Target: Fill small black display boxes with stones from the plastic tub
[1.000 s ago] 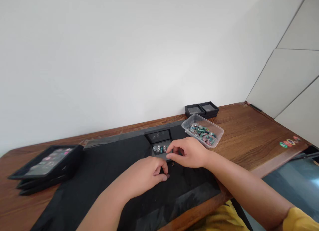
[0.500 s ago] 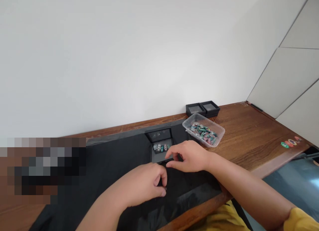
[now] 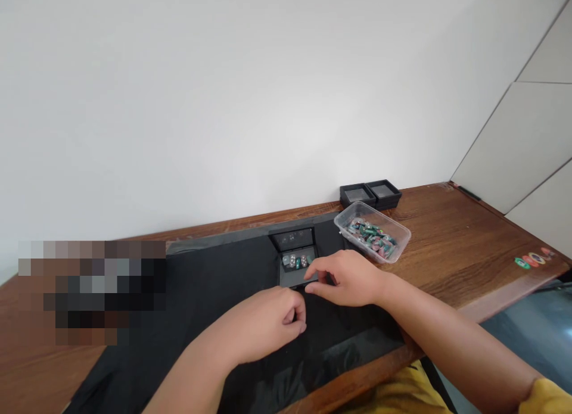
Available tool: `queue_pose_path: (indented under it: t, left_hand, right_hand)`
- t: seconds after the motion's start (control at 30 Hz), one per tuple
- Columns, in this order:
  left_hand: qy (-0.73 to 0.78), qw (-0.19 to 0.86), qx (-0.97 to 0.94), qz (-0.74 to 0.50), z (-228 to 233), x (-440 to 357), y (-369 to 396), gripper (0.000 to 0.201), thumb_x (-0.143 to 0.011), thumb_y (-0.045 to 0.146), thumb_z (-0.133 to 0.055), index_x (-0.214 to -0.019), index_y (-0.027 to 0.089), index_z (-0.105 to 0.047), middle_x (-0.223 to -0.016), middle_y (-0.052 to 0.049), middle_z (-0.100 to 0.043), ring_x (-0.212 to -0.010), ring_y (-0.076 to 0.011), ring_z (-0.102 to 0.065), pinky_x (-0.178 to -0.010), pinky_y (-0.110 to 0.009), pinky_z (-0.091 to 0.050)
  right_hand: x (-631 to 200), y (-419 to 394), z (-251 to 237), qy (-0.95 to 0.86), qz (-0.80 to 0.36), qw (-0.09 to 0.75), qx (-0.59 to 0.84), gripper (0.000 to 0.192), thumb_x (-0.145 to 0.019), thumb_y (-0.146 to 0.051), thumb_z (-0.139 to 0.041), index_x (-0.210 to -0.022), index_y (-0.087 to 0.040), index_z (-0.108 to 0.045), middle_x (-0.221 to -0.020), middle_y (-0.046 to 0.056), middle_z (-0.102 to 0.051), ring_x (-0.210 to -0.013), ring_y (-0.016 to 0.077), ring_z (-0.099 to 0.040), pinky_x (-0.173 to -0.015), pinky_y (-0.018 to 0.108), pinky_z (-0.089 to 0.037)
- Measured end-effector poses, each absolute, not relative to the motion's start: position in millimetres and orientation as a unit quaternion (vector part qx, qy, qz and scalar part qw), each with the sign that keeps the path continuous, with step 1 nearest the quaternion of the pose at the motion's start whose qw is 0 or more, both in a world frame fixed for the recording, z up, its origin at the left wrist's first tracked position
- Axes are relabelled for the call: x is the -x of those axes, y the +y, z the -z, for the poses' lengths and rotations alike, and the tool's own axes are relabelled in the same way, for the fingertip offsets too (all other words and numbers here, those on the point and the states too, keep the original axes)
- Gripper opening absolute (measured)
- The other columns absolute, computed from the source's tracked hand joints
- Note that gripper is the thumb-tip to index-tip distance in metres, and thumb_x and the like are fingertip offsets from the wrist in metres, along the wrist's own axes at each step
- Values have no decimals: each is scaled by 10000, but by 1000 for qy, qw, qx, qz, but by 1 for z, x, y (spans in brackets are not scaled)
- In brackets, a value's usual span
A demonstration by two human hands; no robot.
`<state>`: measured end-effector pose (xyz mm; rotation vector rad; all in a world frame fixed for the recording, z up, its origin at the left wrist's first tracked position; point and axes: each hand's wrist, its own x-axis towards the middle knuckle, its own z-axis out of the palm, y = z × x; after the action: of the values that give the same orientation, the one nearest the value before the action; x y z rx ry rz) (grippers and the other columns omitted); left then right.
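A small black box (image 3: 290, 277) lies open on a black mat (image 3: 201, 307), with a few grey and green stones (image 3: 297, 261) in it and its glass lid (image 3: 293, 238) tipped up behind. My right hand (image 3: 353, 278) pinches the box's near right edge between thumb and fingers. My left hand (image 3: 266, 321) rests on the mat just in front of the box, fingers curled shut with thumb against fingertips. Whether it holds a stone is hidden.
A clear plastic tub (image 3: 399, 242) of green and pink stones stands right of the box on the wooden table (image 3: 456, 247). Two small black boxes (image 3: 370, 193) sit by the wall behind it. Coloured stickers (image 3: 531, 260) lie far right. A pixelated patch covers the left.
My right hand has come down from over the stones to the box's front edge. My left hand stays curled on the mat. The view has shifted slightly.
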<state>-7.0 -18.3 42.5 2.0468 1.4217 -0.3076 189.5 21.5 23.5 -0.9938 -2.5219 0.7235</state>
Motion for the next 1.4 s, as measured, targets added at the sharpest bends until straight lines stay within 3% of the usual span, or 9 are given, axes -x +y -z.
queue_pose_path:
  t: [0.17,0.37,0.5,0.67,0.87,1.03,1.23,1.4]
  left_hand:
    - [539,318,-772,109,-41,18,-17,172,-833,370,-567,-807,251,-688,-697,17,-612,-653,-180,-533,-581,-306,-301]
    - [555,365,-736,131,-42,25,-13,188,-641,283,-748,-810,249,-675,-702,66,-559,-656,-150,-523,-567,-285,-294]
    - [545,360,-747,119,-43,19,-14,83,-698,282,-704,-776,256,-710,-674,60,-557,-617,-144,-503,-559,-291,-293]
    - [542,343,-760,106,-43,18,-14,112,-760,340,-656,-805,253,-711,-675,39,-575,-624,-158,-514,-573,-291,-314]
    - [540,363,-759,-16,-41,31,-7,238,-857,464,-562,-836,245,-653,-655,43,-538,-609,-152,-489,-576,-283,-311]
    - [568,319,-750,-116,-40,36,1,276,-879,499,-538,-810,244,-623,-651,41,-520,-616,-156,-493,-589,-280,-345]
    - [566,214,-754,-256,-34,30,3,251,-921,448,-500,-881,247,-646,-965,-33,-698,-872,-207,-646,-782,-312,-502]
    - [527,193,-773,-296,-24,25,1,246,-960,442,-501,-914,257,-656,-1046,-36,-736,-877,-201,-695,-722,-293,-552]
  right_hand:
    - [-189,22,-22,-887,-253,167,348,148,-930,-341,-711,-1014,-225,-749,-749,-19,-731,-594,118,-582,-614,240,-353]
    - [-189,20,-21,-891,-249,163,343,164,-930,-337,-705,-1031,-219,-755,-755,-8,-745,-605,126,-603,-615,243,-358]
    - [-189,19,-21,-892,-248,165,341,162,-931,-343,-704,-1028,-225,-756,-753,-8,-743,-611,130,-611,-609,244,-356]
    - [-189,20,-21,-890,-252,167,342,156,-925,-341,-708,-1018,-226,-755,-759,-6,-739,-606,129,-600,-613,247,-359]
    - [-189,18,-22,-862,-339,184,328,205,-896,-249,-702,-1097,-209,-720,-753,-28,-712,-579,102,-558,-609,233,-386]
    - [-186,19,-22,-800,-411,227,374,231,-889,-268,-713,-1104,-188,-685,-804,-23,-689,-577,78,-513,-561,214,-403]
    - [-182,26,-17,-675,-517,257,459,233,-921,-335,-702,-1083,-177,-645,-841,-13,-644,-545,66,-522,-462,188,-421]
    - [-179,26,-19,-658,-541,282,441,157,-967,-322,-640,-984,-166,-654,-757,-16,-653,-540,65,-520,-487,177,-418]
